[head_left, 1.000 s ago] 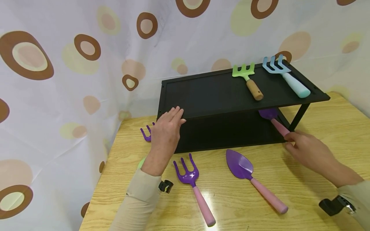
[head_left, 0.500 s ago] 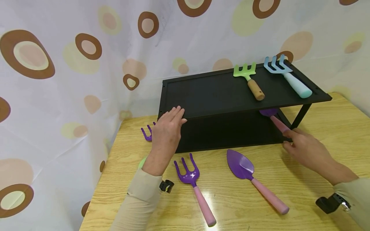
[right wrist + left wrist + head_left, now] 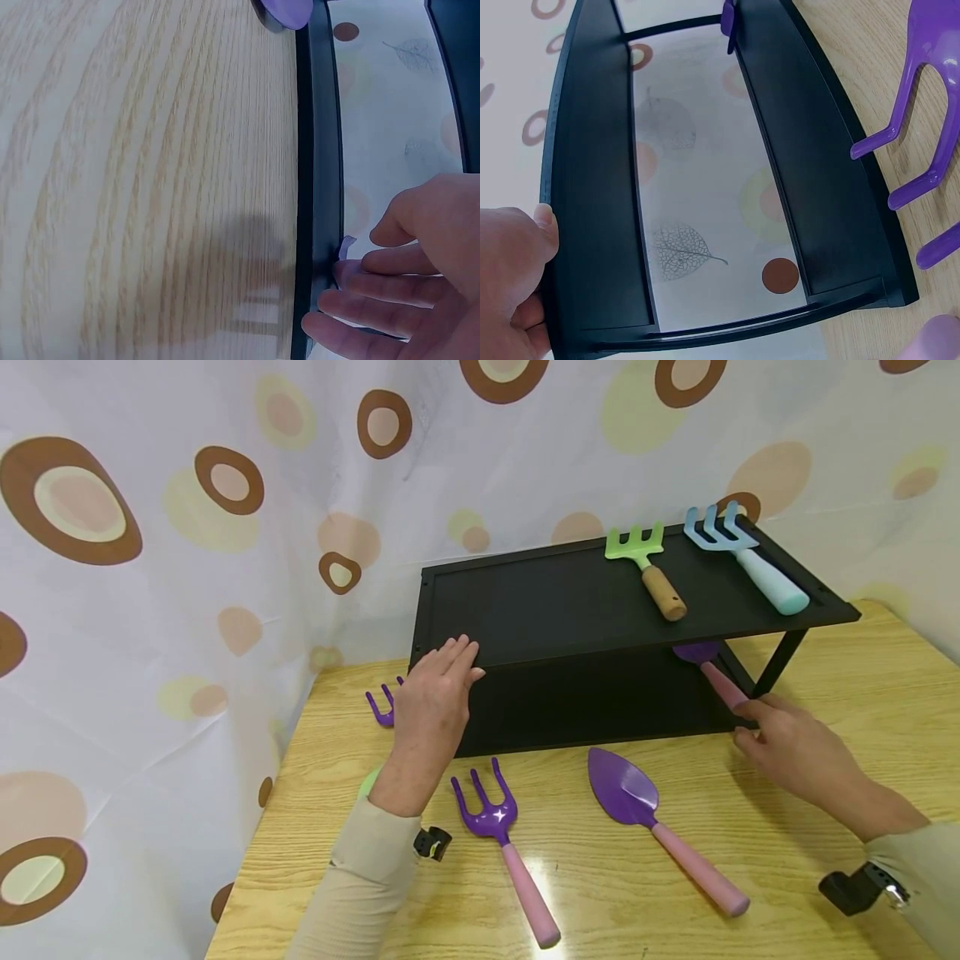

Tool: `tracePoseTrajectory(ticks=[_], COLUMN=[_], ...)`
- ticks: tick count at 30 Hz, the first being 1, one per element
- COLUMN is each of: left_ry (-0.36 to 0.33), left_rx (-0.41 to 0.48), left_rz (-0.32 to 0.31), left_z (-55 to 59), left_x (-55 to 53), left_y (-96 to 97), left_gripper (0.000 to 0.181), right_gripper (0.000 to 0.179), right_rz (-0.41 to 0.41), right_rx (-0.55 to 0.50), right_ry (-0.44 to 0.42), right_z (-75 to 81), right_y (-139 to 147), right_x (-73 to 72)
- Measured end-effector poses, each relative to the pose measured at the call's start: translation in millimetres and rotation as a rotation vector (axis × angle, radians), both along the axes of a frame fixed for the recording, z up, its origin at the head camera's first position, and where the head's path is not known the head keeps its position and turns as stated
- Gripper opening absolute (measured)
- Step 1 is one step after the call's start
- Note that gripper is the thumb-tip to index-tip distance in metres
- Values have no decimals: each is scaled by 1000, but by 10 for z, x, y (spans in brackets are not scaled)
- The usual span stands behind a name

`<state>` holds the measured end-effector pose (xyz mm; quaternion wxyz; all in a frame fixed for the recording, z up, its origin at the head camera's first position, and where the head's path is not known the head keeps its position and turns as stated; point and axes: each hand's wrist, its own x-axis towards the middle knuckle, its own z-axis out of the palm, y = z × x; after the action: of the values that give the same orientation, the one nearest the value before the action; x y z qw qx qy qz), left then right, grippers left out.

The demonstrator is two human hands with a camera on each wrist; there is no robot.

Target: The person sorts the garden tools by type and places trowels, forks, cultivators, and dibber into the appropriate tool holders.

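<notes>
My left hand (image 3: 435, 706) rests on the front left corner of the black two-tier shelf (image 3: 517, 610), fingers extended over its top. In the left wrist view a digit of the left hand (image 3: 514, 270) lies against the shelf's edge. On the lower tier at the right lies a trowel with a purple blade and pink handle (image 3: 723, 687), its blade partly hidden under the upper tier. My right hand (image 3: 806, 752) touches the handle's near end. In the right wrist view the right hand's (image 3: 412, 277) fingers are nearly straight, thumb apart, at the frame's edge.
On the upper tier lie a green hand rake (image 3: 660, 589) and a light blue one (image 3: 768, 581). A purple hand fork (image 3: 491, 818) and a purple trowel (image 3: 622, 785) lie on the wooden table (image 3: 600, 893). Another purple fork (image 3: 382, 714) is partly behind my left hand.
My right hand has shifted slightly left on the handle's end, its finger and thumb a little further apart. The left hand stays on the shelf corner.
</notes>
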<state>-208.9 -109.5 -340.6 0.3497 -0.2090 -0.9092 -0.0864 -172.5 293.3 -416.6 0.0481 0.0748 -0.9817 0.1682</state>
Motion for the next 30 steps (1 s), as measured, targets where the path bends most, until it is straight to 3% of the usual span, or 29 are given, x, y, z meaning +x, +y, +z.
tracePoseTrajectory(ticks=[11, 25, 30], left_ry=[0, 0, 0], left_rx=[-3, 2, -5], left_rz=[2, -4, 1], left_z=[-6, 5, 12], left_x=[6, 12, 12], left_y=[3, 6, 4], left_gripper=[34, 34, 34], right_gripper=[41, 34, 34], right_rz=[3, 41, 37], right_rx=[-9, -44, -51], right_ry=[-59, 8, -17], right_z=[-42, -58, -36], right_y=[10, 25, 27], right_x=[-22, 71, 114])
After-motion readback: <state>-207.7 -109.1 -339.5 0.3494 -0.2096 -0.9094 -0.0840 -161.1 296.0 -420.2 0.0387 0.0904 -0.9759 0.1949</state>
